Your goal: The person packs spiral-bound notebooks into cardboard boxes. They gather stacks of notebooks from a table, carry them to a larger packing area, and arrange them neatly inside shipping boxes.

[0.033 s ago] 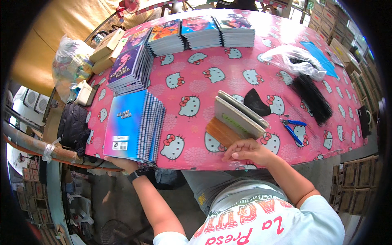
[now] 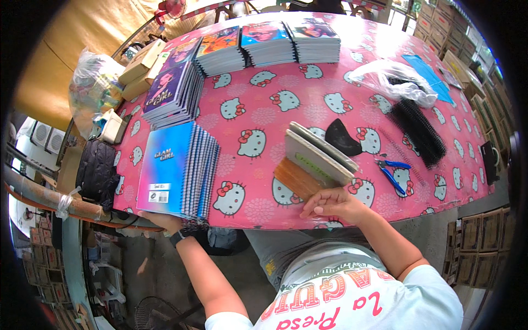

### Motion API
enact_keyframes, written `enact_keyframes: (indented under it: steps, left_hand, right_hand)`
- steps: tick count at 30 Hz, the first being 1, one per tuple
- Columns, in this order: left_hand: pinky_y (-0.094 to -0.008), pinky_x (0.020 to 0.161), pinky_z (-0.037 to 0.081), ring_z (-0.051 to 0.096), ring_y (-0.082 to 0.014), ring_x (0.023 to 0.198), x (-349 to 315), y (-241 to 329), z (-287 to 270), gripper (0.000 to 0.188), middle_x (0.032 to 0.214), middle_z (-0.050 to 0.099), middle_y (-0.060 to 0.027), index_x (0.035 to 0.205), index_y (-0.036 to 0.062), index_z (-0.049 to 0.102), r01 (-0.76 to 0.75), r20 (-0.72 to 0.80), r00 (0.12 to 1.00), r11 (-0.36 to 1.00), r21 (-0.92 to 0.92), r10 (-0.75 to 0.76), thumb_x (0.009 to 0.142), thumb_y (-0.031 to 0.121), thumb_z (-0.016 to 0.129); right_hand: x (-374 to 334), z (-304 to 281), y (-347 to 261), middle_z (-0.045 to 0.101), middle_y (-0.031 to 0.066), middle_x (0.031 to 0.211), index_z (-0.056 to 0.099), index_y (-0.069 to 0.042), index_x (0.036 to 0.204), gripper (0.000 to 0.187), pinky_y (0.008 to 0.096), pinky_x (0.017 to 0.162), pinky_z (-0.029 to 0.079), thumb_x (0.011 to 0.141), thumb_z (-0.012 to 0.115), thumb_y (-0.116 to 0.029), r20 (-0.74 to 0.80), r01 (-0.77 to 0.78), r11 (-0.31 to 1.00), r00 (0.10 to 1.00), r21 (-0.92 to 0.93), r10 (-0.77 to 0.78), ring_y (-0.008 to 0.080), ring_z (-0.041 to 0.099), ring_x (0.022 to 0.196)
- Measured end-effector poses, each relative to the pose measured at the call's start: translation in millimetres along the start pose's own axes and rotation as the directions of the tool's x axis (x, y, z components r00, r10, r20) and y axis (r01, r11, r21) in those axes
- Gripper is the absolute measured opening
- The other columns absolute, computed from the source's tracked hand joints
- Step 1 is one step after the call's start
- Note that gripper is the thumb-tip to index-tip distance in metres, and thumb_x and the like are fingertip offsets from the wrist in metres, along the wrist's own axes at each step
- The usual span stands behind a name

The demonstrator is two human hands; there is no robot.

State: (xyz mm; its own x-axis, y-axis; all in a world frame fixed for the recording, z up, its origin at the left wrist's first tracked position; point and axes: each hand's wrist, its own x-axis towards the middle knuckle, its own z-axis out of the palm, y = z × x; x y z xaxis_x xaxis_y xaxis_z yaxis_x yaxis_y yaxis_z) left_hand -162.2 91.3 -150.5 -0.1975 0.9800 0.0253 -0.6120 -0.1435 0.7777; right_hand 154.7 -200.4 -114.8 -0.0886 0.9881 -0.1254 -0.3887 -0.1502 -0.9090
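A stack of spiral notebooks [image 2: 168, 165] with blue-and-pink covers sits at the table's near left, wire bindings along its right side. Against its near edge rests my left hand [image 2: 159, 220], its fingers mostly hidden by the stack. My right hand [image 2: 332, 204] lies at the table's near edge with fingers loosely curled, thumb apart, and nothing visible in it. Just beyond it is a brown wooden block [image 2: 297, 179], touching or nearly touching the fingers. Beside that block stand two greyish boards [image 2: 319, 157], the nearer one bearing a green strip.
Blue-handled cutters [image 2: 394, 175], a black curved piece [image 2: 342, 137] and a bundle of black spiral wires [image 2: 418, 133] lie to the right. Behind them is a clear plastic bag [image 2: 393, 80]. More notebook stacks [image 2: 220, 55] line the back and left; a black bag [image 2: 98, 170] hangs left.
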Motion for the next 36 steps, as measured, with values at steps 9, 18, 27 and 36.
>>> enact_keyframes:
  steps: [9,18,27,36]
  left_hand:
    - [-0.0457,0.107,0.016,0.024,-0.0345,0.129,29,-2,-44,0.082,0.144,0.021,-0.0149,0.139,0.004,0.02,0.095,0.048,0.995,0.992,-0.088,-0.091,0.086,0.066,0.021]
    - [-0.0446,0.102,0.026,0.034,-0.0341,0.123,17,-1,-29,0.083,0.14,0.028,-0.0167,0.136,-0.0011,0.024,-0.023,-0.054,0.998,0.999,0.047,0.025,0.086,0.066,0.023]
    - [-0.0463,0.102,0.026,0.032,-0.0349,0.123,36,-1,-74,0.088,0.141,0.026,-0.0165,0.137,0.0009,0.023,0.019,-0.014,1.0,0.999,0.049,-0.019,0.082,0.07,0.023]
    - [-0.0444,0.102,0.026,0.034,-0.0337,0.123,25,-4,-50,0.081,0.139,0.029,-0.0176,0.134,-0.003,0.027,0.021,-0.078,0.997,0.999,0.049,-0.017,0.087,0.063,0.022]
  right_hand:
    - [-102,-35,-25,0.065,0.0097,0.085,0.062,0.003,0.089,0.019,0.0264,0.074,0.046,0.083,0.06,-0.016,-0.085,0.1,0.971,0.989,-0.218,-0.121,0.0129,0.06,0.08]
    - [-159,-70,29,0.052,0.0025,0.056,0.061,0.001,0.071,0.011,0.0262,0.045,0.036,0.078,0.063,-0.008,-0.663,-0.183,0.658,0.425,-0.73,-0.617,0.009,0.046,0.051]
    - [-139,-63,32,0.053,0.0067,0.054,0.057,-0.007,0.061,0.01,0.0341,0.044,0.041,0.067,0.064,-0.01,-0.448,-0.377,0.32,0.325,-0.869,-0.833,0.0237,0.053,0.048]
    - [-137,-64,24,0.053,0.0074,0.055,0.059,-0.006,0.063,0.008,0.0341,0.045,0.041,0.068,0.063,-0.011,-0.488,-0.378,0.368,0.297,-0.85,-0.821,0.0234,0.053,0.049]
